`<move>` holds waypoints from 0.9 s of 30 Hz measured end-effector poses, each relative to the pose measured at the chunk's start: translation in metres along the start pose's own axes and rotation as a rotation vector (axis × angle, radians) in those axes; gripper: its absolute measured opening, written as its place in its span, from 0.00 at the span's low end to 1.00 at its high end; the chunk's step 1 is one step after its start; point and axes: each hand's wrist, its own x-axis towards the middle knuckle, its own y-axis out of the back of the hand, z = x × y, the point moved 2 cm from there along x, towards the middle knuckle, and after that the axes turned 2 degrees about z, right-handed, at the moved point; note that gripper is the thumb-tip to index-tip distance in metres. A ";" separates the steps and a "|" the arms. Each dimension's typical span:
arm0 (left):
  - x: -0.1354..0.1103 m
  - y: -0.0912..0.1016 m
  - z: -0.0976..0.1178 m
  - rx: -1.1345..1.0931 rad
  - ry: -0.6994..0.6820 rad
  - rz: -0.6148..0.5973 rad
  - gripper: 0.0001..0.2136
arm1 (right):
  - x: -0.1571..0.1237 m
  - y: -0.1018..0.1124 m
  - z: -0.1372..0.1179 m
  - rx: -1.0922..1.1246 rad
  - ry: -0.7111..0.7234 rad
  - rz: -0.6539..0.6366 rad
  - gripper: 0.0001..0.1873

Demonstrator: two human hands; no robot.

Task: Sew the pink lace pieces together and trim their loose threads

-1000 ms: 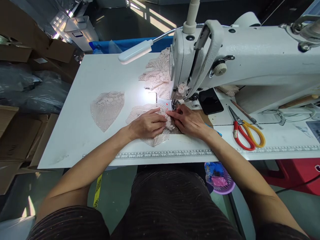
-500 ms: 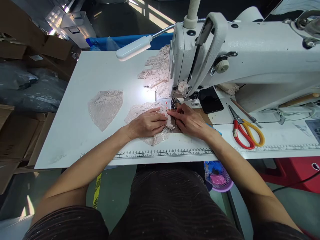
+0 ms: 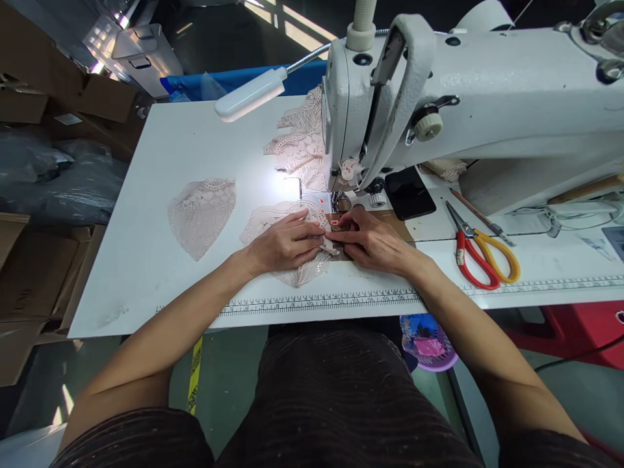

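Note:
My left hand (image 3: 285, 244) lies over a pale pink lace piece (image 3: 266, 214), its fingers stretched out and pressing the fabric to the table. Part of the lace is hidden under that hand, and a pointed end shows below it. My right hand (image 3: 375, 240) has its fingertips closed at the right edge of the lace, close to the left fingers. Just above both hands is the presser foot (image 3: 340, 200) of a white sewing machine (image 3: 468, 97). A brown flat strip (image 3: 394, 224) lies under my right hand.
A separate lace cup-shaped piece (image 3: 202, 214) lies to the left, and more lace (image 3: 302, 146) is bunched behind the needle. Right of my hands are a black phone (image 3: 409, 193) and red-and-yellow scissors (image 3: 480, 250). A lamp (image 3: 251, 94) hangs over the table. A printed ruler (image 3: 322, 303) runs along the front edge.
My right hand's fingers have shifted slightly, the index finger now bent back from the lace edge. The left hand stays on the lace. The whole view has moved a little.

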 end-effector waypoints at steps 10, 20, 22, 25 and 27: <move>0.005 0.008 -0.001 0.118 0.042 0.015 0.15 | 0.000 -0.001 -0.003 0.002 0.006 0.023 0.22; 0.010 0.001 0.002 0.280 0.151 -0.127 0.16 | -0.002 -0.006 -0.004 -0.030 0.008 0.063 0.20; 0.010 0.000 0.002 0.285 0.144 -0.125 0.16 | -0.002 -0.007 -0.004 -0.032 0.009 0.058 0.20; 0.009 0.000 0.001 0.300 0.149 -0.126 0.17 | -0.002 -0.007 -0.004 -0.042 0.007 0.055 0.20; 0.009 0.000 0.000 0.303 0.158 -0.133 0.17 | -0.001 -0.006 -0.005 -0.049 0.005 0.052 0.20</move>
